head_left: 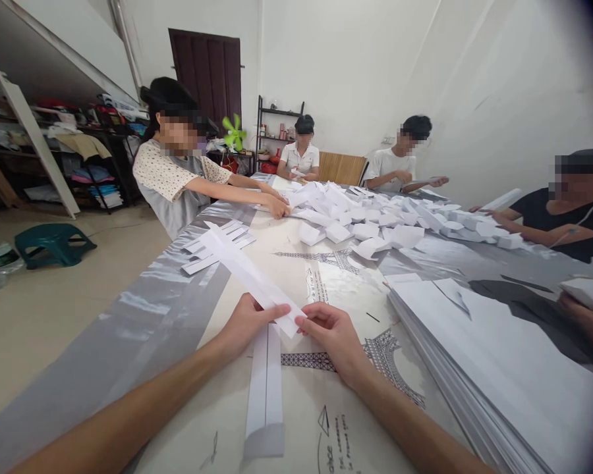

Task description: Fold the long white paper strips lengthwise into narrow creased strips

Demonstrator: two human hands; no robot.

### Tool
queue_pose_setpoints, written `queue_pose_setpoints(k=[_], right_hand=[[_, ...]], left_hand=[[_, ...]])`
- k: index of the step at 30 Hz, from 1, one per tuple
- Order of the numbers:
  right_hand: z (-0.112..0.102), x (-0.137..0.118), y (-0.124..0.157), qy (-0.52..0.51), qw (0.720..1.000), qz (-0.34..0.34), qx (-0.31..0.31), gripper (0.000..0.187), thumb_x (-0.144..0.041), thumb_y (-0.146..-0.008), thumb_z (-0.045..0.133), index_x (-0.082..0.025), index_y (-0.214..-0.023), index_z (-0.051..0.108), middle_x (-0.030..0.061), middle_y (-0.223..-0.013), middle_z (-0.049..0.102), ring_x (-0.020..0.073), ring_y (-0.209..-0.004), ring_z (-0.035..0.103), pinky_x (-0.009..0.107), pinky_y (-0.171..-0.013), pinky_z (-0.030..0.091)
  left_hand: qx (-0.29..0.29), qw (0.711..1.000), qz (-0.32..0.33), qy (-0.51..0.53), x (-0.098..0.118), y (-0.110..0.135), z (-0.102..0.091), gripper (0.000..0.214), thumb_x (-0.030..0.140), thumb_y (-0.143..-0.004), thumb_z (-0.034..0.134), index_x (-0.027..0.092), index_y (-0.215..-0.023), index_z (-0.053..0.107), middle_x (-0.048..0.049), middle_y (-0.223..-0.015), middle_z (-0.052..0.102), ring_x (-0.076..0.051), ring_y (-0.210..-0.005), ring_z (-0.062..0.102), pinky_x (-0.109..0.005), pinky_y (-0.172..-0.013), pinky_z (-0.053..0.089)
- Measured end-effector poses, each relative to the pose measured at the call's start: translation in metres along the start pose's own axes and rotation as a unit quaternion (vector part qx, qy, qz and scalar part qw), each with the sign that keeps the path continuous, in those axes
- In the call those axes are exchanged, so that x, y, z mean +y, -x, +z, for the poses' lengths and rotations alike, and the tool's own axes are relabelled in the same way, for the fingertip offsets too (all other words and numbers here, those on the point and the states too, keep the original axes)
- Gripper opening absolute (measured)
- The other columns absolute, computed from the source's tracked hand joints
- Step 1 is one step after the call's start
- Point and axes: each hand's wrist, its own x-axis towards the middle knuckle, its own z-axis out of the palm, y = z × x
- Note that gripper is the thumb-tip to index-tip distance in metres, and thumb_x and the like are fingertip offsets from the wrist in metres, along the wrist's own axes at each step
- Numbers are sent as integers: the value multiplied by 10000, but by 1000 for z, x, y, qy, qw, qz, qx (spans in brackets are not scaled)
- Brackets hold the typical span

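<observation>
A long folded strip of white paper (250, 273) is held slantwise above the table, its far end pointing up and left. My left hand (250, 319) pinches it from the left, thumb on top near the close end. At that close end, my right hand (333, 332) grips the corner between thumb and fingers. Beneath lies another white paper strip (265, 395), creased along its length, with its near end curled up. Several more folded strips (195, 257) lie on the table beyond my left hand.
A big heap of folded white paper pieces (366, 220) covers the table's far half. At right stands a thick stack of paper sheets (494, 368). Several co-workers sit or stand round the table (143, 329). One reaches toward the heap. A green stool (54, 242) stands on the floor at left.
</observation>
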Motion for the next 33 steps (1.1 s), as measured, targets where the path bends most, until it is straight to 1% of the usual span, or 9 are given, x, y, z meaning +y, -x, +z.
queue_pose_setpoints(k=[7,13,20,27,30,33], right_hand=[[0,0,0,-3,1000,-4,-4,153,-366,-799,751,-217,-818,722,-2,-741,693,173,-731,637,290,-732,484],[-1,0,0,-7,1000,-7,-15,145,-351,-800,753,-215,-826,708,-8,-725,685,170,-733,638,289,-736,478],[-1,-2,0,1,1000,3,-31,163,-356,-800,752,-204,-820,694,3,-756,701,165,-740,642,286,-729,485],[-1,-1,-1,11,999,12,-35,189,-363,-779,769,-205,-811,671,-6,-703,679,162,-702,640,284,-693,484],[-1,-2,0,14,999,15,-46,189,-363,-777,769,-205,-808,669,-12,-693,666,156,-687,632,285,-688,486],[-1,-3,0,35,997,24,-58,214,-391,-795,754,-194,-782,672,-9,-653,653,147,-645,609,280,-651,477]], left_hand=[[14,1000,0,-17,-4,-2,0,273,411,-779,754,144,-838,752,-95,-884,765,-275,-830,698,-343,-730,523],[15,999,-2,-28,-1,-1,0,274,413,-781,754,142,-823,745,-91,-864,760,-272,-823,696,-343,-725,516],[-4,1000,-4,-25,3,1,1,243,377,-796,740,137,-835,735,-96,-883,758,-264,-832,693,-341,-738,519],[1,1000,-8,-24,-1,-2,-1,237,375,-773,763,144,-807,721,-67,-836,750,-232,-790,681,-309,-705,509],[-5,1000,-13,-23,-2,-2,-1,228,358,-770,766,143,-833,725,-72,-843,749,-231,-789,680,-312,-702,512],[-9,1000,-16,-23,-3,-2,-1,239,349,-753,787,145,-862,727,-75,-873,752,-232,-808,680,-315,-714,515]])
